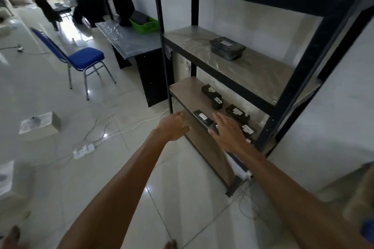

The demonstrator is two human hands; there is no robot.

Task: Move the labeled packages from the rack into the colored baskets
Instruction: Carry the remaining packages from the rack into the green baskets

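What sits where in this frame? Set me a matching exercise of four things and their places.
Things: 1 green basket; 2 blue chair; 3 large grey package; 4 right hand.
Places: A floor; B middle shelf; C grey table; D over small packages on the low shelf.
Pairs: 1-C, 2-A, 3-B, 4-D.

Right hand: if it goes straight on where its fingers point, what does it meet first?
Likely the black labelled package lying further back on the lower shelf, just ahead. The right hand is open above a nearer package; its height is unclear.
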